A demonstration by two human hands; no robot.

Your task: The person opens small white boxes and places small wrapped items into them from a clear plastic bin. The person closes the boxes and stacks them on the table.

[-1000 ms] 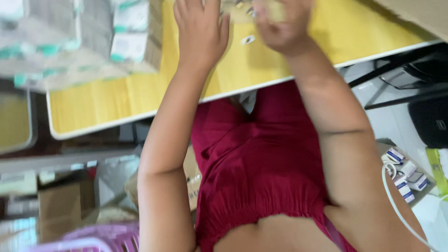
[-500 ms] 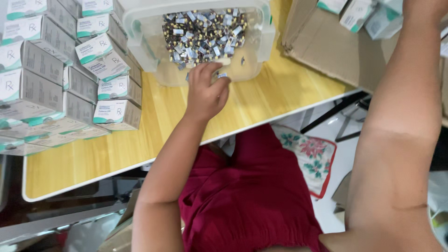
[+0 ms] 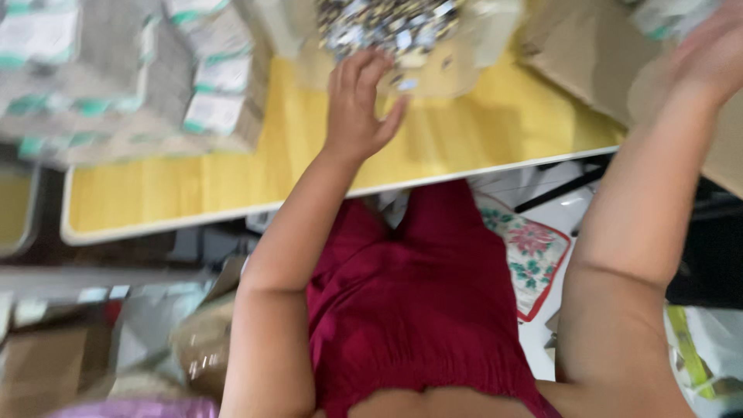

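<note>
The view is motion-blurred. My left hand (image 3: 360, 104) lies on the yellow table (image 3: 193, 186) with its fingers spread, the fingertips at the front of a clear plastic tub (image 3: 487, 31). The tub holds a heap of small silver and dark vials (image 3: 387, 23). My right hand (image 3: 712, 46) is raised at the top right over a brown cardboard box (image 3: 573, 54), beside white and green cartons (image 3: 665, 15). It is too blurred to show whether it holds anything.
A stack of white and green cartons (image 3: 116, 70) fills the table's left end. A floral cushion (image 3: 530, 248) lies on the floor under the table edge. Cardboard boxes and bags (image 3: 46, 364) crowd the lower left floor.
The view has swung and blurred. My left hand has gone from curled at the tub's front to fingers spread. My right arm stays raised at the right.
</note>
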